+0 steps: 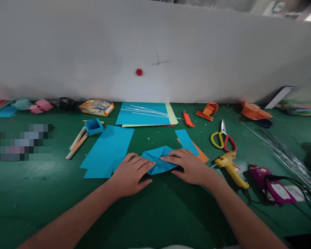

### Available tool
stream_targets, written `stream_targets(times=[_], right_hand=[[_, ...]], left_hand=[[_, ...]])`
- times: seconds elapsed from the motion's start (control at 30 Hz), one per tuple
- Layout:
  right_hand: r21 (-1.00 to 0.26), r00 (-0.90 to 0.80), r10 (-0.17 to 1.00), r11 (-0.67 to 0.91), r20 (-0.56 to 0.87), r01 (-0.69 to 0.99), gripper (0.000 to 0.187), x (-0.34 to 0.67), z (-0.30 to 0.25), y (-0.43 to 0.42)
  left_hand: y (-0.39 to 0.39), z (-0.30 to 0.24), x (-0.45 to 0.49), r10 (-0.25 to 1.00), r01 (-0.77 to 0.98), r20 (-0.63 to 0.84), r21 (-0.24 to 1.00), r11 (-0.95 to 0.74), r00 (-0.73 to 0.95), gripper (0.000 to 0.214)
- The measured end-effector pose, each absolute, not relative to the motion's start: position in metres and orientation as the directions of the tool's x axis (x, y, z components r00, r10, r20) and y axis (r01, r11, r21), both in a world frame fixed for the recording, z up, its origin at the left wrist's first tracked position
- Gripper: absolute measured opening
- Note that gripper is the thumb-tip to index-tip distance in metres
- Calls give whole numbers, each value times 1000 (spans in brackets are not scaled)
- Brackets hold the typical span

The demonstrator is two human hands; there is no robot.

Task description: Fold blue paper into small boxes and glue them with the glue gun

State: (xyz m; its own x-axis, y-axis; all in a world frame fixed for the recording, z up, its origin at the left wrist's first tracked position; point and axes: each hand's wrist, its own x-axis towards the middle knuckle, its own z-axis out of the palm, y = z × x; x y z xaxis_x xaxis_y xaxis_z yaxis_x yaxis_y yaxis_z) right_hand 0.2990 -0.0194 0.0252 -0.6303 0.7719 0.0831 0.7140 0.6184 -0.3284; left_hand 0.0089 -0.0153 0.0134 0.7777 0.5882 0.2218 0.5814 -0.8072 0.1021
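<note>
A creased piece of blue folded paper lies in front of me, its fold lines meeting near the middle. My left hand holds its left side down with curved fingers on top, the thumb lying lower toward the table. From the other side, my right hand presses with the index finger near the centre, its thumb by the lower edge. The fingers partly cover both ends of the paper. Beside my left hand are flat blue sheets; a blue strip over an orange sheet lies behind my right hand.
Right of me are scissors, a yellow glue gun and a purple device with cables. An orange cutter, stacked sheets, a small box and a blue paper cup shape stand farther back, before the white wall.
</note>
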Motion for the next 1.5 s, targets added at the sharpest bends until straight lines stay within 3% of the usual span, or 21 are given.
stream_targets(times=[0.2, 0.4, 0.67, 0.83, 1.0, 1.13, 1.27, 1.33, 1.5], right_hand=[[-271, -626, 770, 633, 122, 725, 29, 290, 19, -21], [-309, -582, 803, 590, 128, 745, 27, 287, 19, -24], [-294, -474, 862, 507, 180, 811, 28, 271, 10, -21], [-271, -407, 883, 461, 231, 845, 30, 263, 0, -18], [-337, -343, 903, 417, 259, 844, 25, 262, -1, -17], [-399, -339, 888, 446, 312, 801, 22, 266, 0, -17], [-458, -410, 853, 520, 322, 721, 37, 278, 1, -15], [-440, -477, 808, 589, 347, 678, 36, 284, 2, -14], [-392, -591, 725, 688, 353, 610, 24, 289, 7, -13]], left_hand=[[-33, 12, 23, 581, 595, 318, 62, -801, 749, 31], [-31, 10, 26, 603, 609, 305, 85, -788, 737, 30], [-14, 8, 24, 742, 652, 234, 363, -666, 628, 29], [-9, 4, 26, 786, 705, 234, 349, -618, 573, 29], [-1, 2, 29, 812, 745, 202, 326, -583, 547, 28], [-1, 3, 28, 815, 742, 216, 338, -579, 537, 27], [-5, 9, 24, 783, 672, 302, 401, -622, 544, 26], [-6, 13, 22, 760, 650, 324, 393, -650, 564, 34], [-5, 14, 21, 704, 631, 190, 330, -702, 684, 51]])
